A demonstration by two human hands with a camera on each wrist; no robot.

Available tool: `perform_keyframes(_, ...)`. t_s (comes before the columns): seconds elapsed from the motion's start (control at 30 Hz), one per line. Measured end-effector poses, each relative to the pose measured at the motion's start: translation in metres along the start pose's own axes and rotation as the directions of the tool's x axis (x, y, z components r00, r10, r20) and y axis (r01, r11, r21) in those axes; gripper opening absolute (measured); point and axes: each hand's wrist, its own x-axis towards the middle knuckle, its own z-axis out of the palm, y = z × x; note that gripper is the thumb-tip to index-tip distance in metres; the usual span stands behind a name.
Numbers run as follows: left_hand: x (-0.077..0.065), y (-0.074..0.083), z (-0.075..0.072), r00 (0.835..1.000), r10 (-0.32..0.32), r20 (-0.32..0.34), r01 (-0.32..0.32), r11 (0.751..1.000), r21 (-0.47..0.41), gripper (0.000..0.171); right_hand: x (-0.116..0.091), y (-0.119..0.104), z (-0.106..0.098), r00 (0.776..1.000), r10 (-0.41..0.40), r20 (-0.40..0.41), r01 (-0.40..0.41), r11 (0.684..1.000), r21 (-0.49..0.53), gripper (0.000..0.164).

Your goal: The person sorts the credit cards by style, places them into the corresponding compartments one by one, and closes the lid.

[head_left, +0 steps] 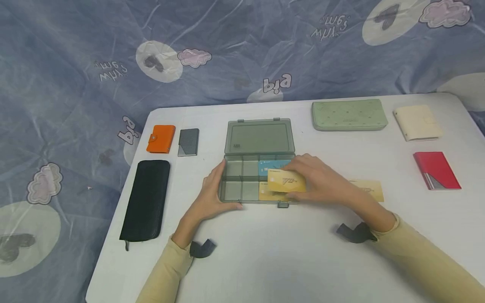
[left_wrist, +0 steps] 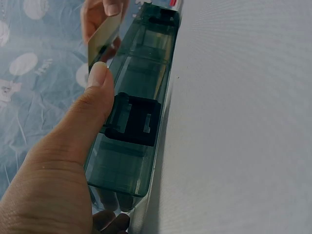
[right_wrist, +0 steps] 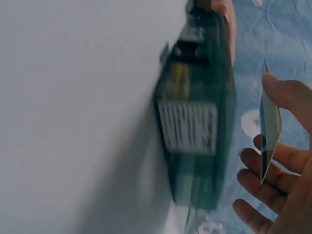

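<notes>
My right hand (head_left: pixel 322 179) pinches a yellow card (head_left: pixel 286 181) over the right half of a translucent grey-green divided box (head_left: pixel 231 191). In the right wrist view the card (right_wrist: pixel 269 122) appears almost edge-on between thumb and fingers. The box lies with its lid (head_left: pixel 259 136) folded back. Inside, a blue card (head_left: pixel 265 167) lies in the back right part, and another yellow card (head_left: pixel 264 195) in the front right part. My left hand (head_left: pixel 210 194) grips the box's left end, and its thumb (left_wrist: pixel 78 117) lies along the front side in the left wrist view.
A yellow card (head_left: pixel 373 189) lies right of the box, partly behind my right forearm. Leftward are an orange card holder (head_left: pixel 161 139), a grey card holder (head_left: pixel 188 142) and a black zip wallet (head_left: pixel 145 200). Rightward are a green case (head_left: pixel 348 115), cream holder (head_left: pixel 418 122) and red holder (head_left: pixel 439 169).
</notes>
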Motion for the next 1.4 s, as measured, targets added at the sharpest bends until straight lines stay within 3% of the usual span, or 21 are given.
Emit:
perform_keyframes(0.27, 0.001, -0.002, 0.002, 1.0, 0.01, -0.006, -0.01, 1.0, -0.003, 0.13, 0.011, -0.004, 0.033, 0.998, -0.026, 0.05, 0.025, 0.999, 0.02, 0.06)
perform_keyframes(0.57, 0.002, -0.001, 0.001, 1.0, 0.018, -0.003, -0.018, 1.0, 0.019, 0.13, -0.014, 0.009, 0.026, 0.999, -0.045, -0.02, 0.044, 0.997, -0.067, 0.062)
perform_keyframes(0.87, 0.0, 0.001, -0.001, 1.0, 0.021, 0.0, -0.021, 1.0, 0.017, 0.129, -0.076, 0.05, -0.008, 0.988, 0.139, -0.065, -0.144, 0.986, -0.081, 0.064)
perform_keyframes(1.1, -0.001, -0.001, -0.001, 1.0, 0.018, -0.002, -0.018, 1.0, 0.014, 0.129, -0.118, 0.08, -0.034, 0.936, 0.351, 0.036, -0.34, 0.925, -0.169, 0.067)
perform_keyframes(1.2, -0.002, -0.002, -0.001, 1.0, 0.021, -0.002, -0.021, 1.0, 0.012, 0.129, -0.126, 0.084, -0.039, 0.921, 0.382, 0.079, -0.36, 0.91, -0.205, 0.067)
perform_keyframes(1.4, -0.001, -0.001, 0.0, 1.0, 0.018, 0.003, -0.018, 1.0, 0.008, 0.129, -0.123, 0.084, -0.04, 0.929, 0.363, 0.076, -0.336, 0.911, -0.24, 0.063)
